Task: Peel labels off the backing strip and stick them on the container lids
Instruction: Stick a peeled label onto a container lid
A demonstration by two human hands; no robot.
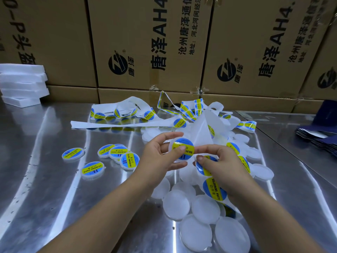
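Lid sits pinched in my left hand, label under the thumb; right hand grips the backing strip. I'd press outward from centre, smoothing bubbles.

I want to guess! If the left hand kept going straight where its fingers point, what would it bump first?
Probably the right hand: the left hand, holding the labelled lid, points at it, nearly touching.
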